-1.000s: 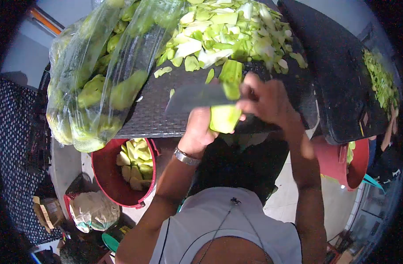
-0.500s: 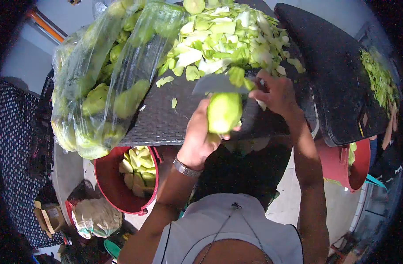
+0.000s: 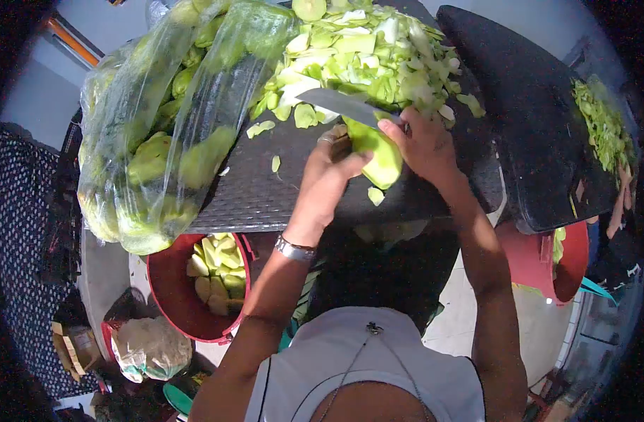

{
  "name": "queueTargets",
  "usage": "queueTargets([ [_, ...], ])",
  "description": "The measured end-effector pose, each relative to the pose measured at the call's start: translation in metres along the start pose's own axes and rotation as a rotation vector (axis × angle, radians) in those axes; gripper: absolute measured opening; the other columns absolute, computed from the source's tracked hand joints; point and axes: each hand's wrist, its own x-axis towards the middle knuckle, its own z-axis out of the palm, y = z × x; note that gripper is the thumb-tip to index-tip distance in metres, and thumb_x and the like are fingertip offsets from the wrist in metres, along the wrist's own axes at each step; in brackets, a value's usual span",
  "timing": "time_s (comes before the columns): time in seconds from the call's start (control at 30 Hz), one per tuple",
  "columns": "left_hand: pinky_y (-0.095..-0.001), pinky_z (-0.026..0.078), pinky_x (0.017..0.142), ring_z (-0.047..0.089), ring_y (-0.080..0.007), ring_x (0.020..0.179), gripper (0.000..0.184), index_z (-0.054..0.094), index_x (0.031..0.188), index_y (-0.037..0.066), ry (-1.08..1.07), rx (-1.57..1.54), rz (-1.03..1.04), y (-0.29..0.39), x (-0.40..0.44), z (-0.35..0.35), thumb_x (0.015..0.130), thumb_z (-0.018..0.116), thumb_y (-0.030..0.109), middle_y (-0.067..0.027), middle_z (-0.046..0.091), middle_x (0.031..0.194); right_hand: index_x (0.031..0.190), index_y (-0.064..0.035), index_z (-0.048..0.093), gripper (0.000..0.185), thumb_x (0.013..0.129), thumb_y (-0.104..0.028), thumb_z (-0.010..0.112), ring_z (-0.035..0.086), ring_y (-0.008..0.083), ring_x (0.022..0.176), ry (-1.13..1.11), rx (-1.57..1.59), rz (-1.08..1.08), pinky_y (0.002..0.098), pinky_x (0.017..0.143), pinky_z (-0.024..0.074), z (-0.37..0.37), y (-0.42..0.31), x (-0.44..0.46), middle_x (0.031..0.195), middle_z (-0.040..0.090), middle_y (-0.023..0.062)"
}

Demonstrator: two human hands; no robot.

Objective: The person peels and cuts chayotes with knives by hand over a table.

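My left hand (image 3: pixel 330 169) grips a peeled, light green chayote (image 3: pixel 382 163) from its left side, tilted above the front of the dark woven table (image 3: pixel 266 183). In my right hand (image 3: pixel 424 145) is a knife (image 3: pixel 339 104), its broad grey blade pointing left across the top of the chayote. The knife's handle is hidden by my fingers. Just below the chayote shows a small pale piece of peel (image 3: pixel 375 196). Beyond the blade lies a large heap of green peelings (image 3: pixel 364 60).
A clear plastic bag (image 3: pixel 153 141) of whole chayotes fills the table's left side. Below stands a red bucket (image 3: pixel 168 295) with peeled pieces; another red bucket (image 3: pixel 533 260) is at right. A second dark table (image 3: pixel 526 105) bears more peelings (image 3: pixel 603 126), with another person's hand (image 3: pixel 623 190) near them.
The chayote has turned and shifted right, with my left hand now along its left side. The knife has moved up and left, and a strip of peel has left its blade.
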Motion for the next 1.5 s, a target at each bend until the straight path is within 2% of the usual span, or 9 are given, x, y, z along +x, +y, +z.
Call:
queueTargets([
  [0.23, -0.0319, 0.054, 0.088, 0.067, -0.0203, 0.101, 0.064, 0.053, 0.131, -0.009, 0.074, 0.069, 0.066, -0.015, 0.008, 0.027, 0.076, 0.081, 0.007, -0.0152, 0.068, 0.114, 0.111, -0.0029, 0.065, 0.055, 0.102, -0.055, 0.049, 0.067, 0.0439, 0.085, -0.156, 0.136, -0.265, 0.0529, 0.073, 0.0521, 0.012, 0.004, 0.001, 0.084, 0.065, 0.0258],
  [0.33, -0.0325, 0.056, 0.08, 0.069, -0.0205, 0.091, 0.057, 0.055, 0.126, -0.006, -0.032, -0.252, -0.074, -0.006, 0.009, 0.03, 0.076, 0.081, 0.007, -0.0139, 0.067, 0.109, 0.113, -0.0027, 0.065, 0.052, 0.104, -0.051, 0.048, 0.065, 0.0434, 0.085, -0.184, 0.612, 0.225, 0.0497, 0.072, 0.0522, 0.004, -0.023, 0.006, 0.082, 0.064, 0.0254],
  [0.5, -0.0395, 0.061, 0.071, 0.07, -0.0239, 0.086, 0.046, 0.057, 0.124, 0.0, -0.132, -0.376, -0.2, 0.01, 0.005, 0.013, 0.086, 0.076, 0.018, -0.0107, 0.068, 0.104, 0.118, -0.0063, 0.057, 0.06, 0.104, -0.061, 0.039, 0.052, 0.0189, 0.057, -0.342, 0.813, 0.211, 0.0328, 0.05, 0.0401, -0.013, -0.01, -0.007, 0.064, 0.053, 0.0053],
  [0.57, -0.0412, 0.061, 0.071, 0.069, -0.0239, 0.089, 0.048, 0.058, 0.128, 0.001, -0.079, -0.262, -0.241, 0.018, 0.002, 0.003, 0.091, 0.071, 0.029, -0.0114, 0.069, 0.107, 0.111, -0.0095, 0.058, 0.065, 0.103, -0.069, 0.033, 0.031, 0.0042, 0.042, -0.45, 0.997, 0.556, 0.0223, 0.04, 0.0237, -0.055, -0.036, -0.004, 0.058, 0.04, -0.0062],
  [0.8, -0.0416, 0.061, 0.069, 0.071, -0.031, 0.094, 0.049, 0.054, 0.132, -0.003, -0.338, -0.69, -0.113, 0.023, 0.006, -0.03, 0.095, 0.062, 0.029, -0.0174, 0.067, 0.116, 0.109, -0.0088, 0.058, 0.052, 0.103, -0.059, 0.047, 0.052, 0.0183, 0.044, -0.256, 0.865, 0.331, 0.0337, 0.042, 0.0399, -0.064, -0.013, -0.015, 0.057, 0.052, 0.0025],
  [0.87, -0.0372, 0.059, 0.065, 0.071, -0.0263, 0.09, 0.049, 0.056, 0.129, -0.003, -0.198, -0.369, -0.141, 0.022, 0.002, -0.03, 0.086, 0.073, 0.015, -0.0156, 0.069, 0.11, 0.105, -0.0077, 0.059, 0.057, 0.099, -0.064, 0.052, 0.064, 0.0273, 0.05, -0.002, 0.426, 0.051, 0.0401, 0.048, 0.049, -0.053, -0.018, -0.017, 0.059, 0.059, 0.0078],
  [0.97, -0.0343, 0.057, 0.07, 0.069, -0.0212, 0.089, 0.047, 0.063, 0.118, -0.003, -0.105, -0.014, -0.077, 0.023, -0.008, -0.015, 0.075, 0.081, 0.003, -0.0113, 0.071, 0.103, 0.096, -0.0064, 0.059, 0.066, 0.09, -0.072, 0.058, 0.071, 0.037, 0.064, -0.18, 0.02, -0.091, 0.0493, 0.059, 0.0553, -0.069, -0.046, -0.022, 0.064, 0.066, 0.0139],
  [1.27, -0.0333, 0.054, 0.082, 0.069, -0.0163, 0.092, 0.042, 0.069, 0.107, -0.001, -0.087, 0.522, 0.215, 0.02, -0.016, -0.002, 0.069, 0.086, 0.01, -0.0084, 0.073, 0.1, 0.097, -0.0073, 0.059, 0.073, 0.082, -0.078, 0.059, 0.072, 0.0353, 0.064, -0.237, -0.114, -0.21, 0.0475, 0.059, 0.0567, -0.062, -0.036, -0.029, 0.064, 0.067, 0.0127],
  [1.5, -0.0333, 0.054, 0.082, 0.069, -0.0171, 0.089, 0.053, 0.067, 0.108, -0.002, -0.032, 0.408, 0.112, -0.004, -0.018, 0.0, 0.065, 0.09, 0.018, -0.009, 0.073, 0.095, 0.099, -0.0078, 0.06, 0.059, 0.085, -0.064, 0.069, 0.07, 0.0359, 0.066, -0.253, -0.159, -0.114, 0.0469, 0.06, 0.0536, -0.058, -0.027, -0.019, 0.068, 0.068, 0.0106],
])
